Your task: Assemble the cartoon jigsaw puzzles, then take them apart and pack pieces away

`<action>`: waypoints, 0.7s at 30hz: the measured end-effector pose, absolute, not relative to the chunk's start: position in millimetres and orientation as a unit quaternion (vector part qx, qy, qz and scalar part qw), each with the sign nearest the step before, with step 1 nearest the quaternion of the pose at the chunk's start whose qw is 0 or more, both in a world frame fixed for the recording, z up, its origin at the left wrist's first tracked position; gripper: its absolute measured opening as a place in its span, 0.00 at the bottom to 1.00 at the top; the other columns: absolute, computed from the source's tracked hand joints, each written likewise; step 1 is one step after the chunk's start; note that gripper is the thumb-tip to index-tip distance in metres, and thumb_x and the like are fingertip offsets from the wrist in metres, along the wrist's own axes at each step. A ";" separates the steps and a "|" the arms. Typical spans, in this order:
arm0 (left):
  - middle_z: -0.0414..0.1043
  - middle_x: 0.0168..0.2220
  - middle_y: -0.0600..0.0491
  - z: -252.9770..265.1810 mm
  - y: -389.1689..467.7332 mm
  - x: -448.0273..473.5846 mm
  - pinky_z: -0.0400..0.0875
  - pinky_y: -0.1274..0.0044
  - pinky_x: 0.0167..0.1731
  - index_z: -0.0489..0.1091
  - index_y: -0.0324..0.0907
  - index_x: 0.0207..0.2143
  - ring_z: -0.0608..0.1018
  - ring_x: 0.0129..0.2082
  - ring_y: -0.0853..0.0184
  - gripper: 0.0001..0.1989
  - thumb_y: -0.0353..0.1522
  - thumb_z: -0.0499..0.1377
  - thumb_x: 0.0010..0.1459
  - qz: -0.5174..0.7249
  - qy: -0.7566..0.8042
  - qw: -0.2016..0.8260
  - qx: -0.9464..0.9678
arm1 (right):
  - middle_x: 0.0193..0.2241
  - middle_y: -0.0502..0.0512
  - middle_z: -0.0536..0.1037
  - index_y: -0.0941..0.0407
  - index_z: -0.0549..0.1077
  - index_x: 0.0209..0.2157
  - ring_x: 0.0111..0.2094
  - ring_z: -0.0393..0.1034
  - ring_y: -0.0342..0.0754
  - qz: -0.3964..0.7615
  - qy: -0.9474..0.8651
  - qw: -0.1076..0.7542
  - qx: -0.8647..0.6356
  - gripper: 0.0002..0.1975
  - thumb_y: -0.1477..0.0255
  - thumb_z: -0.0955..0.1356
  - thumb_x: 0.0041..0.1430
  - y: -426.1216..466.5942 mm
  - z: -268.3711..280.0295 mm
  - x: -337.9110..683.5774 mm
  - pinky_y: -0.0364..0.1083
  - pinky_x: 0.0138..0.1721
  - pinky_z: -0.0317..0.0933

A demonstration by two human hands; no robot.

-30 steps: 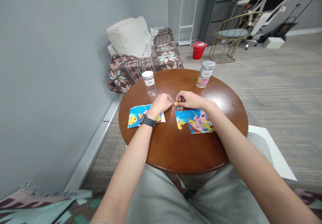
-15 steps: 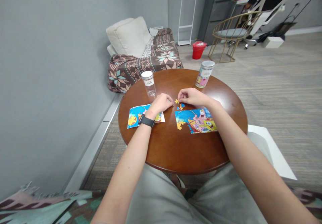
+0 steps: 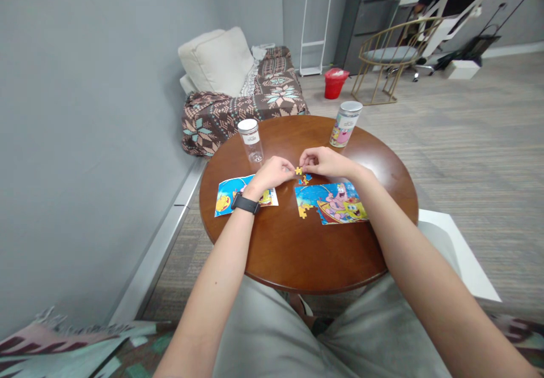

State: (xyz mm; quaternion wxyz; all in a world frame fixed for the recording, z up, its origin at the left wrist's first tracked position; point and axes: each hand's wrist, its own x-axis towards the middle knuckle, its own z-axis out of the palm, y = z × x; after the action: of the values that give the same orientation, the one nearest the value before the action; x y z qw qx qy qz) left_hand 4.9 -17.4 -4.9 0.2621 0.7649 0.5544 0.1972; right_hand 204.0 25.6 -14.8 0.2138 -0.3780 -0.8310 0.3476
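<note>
Between my two hands is a small yellow jigsaw piece (image 3: 298,170). My right hand (image 3: 323,161) pinches its right side, and the fingertips of my left hand (image 3: 275,171) close on its left edge. Just below it lie a few loose blue and yellow pieces (image 3: 305,179). Nearer to me is a partly joined jigsaw puzzle (image 3: 331,203) with a cartoon picture, its lower left corner a gap with a jagged edge; my right forearm covers its right end. Under my left wrist, which wears a black watch, lies a printed picture sheet (image 3: 225,196), partly hidden.
A clear jar with a white lid (image 3: 250,141) stands at the table's back left, a cartoon-printed canister (image 3: 345,124) at the back right. Beyond the round wooden table (image 3: 276,253) are a covered sofa (image 3: 242,106), a red bin (image 3: 335,84) and a gold-framed chair (image 3: 391,55). A person's arm shows at the far right.
My left hand has moved slightly right, so its fingertips now meet the yellow piece. My right hand keeps its pinch and has hardly moved.
</note>
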 end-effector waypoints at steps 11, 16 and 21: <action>0.66 0.20 0.58 0.2 -22.2 0.7 0.53 0.78 0.23 0.77 0.37 0.27 0.62 0.21 0.74 0.10 0.37 0.65 0.47 0.098 0.467 0.345 0.808 | 0.25 0.51 0.76 0.58 0.75 0.35 0.26 0.66 0.43 0.345 -0.840 0.208 -0.364 0.09 0.71 0.68 0.51 23.7 -8.6 208.8 0.43 0.30 0.61; 0.57 0.17 0.61 -4.4 -22.1 0.0 0.47 0.77 0.22 0.76 0.37 0.27 0.57 0.20 0.75 0.17 0.43 0.68 0.44 0.069 0.395 0.387 0.830 | 0.25 0.50 0.74 0.57 0.71 0.32 0.25 0.64 0.43 0.339 -0.842 0.193 -0.372 0.06 0.73 0.69 0.49 4.1 7.6 210.8 0.41 0.27 0.58; 0.57 0.16 0.62 -13.7 -16.0 -0.2 0.46 0.77 0.22 0.75 0.37 0.26 0.57 0.20 0.75 0.23 0.48 0.70 0.39 0.065 0.364 0.408 0.835 | 0.25 0.49 0.74 0.56 0.72 0.32 0.26 0.65 0.43 0.299 -0.863 0.166 -0.372 0.04 0.73 0.66 0.53 -52.1 2.4 217.9 0.42 0.30 0.58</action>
State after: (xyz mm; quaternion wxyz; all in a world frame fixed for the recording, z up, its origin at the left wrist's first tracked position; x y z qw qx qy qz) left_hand -0.2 -16.0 -13.7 0.4077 0.8348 0.3642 0.0646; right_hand 217.9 -52.1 2.4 0.1658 -0.3720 -0.8630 0.2990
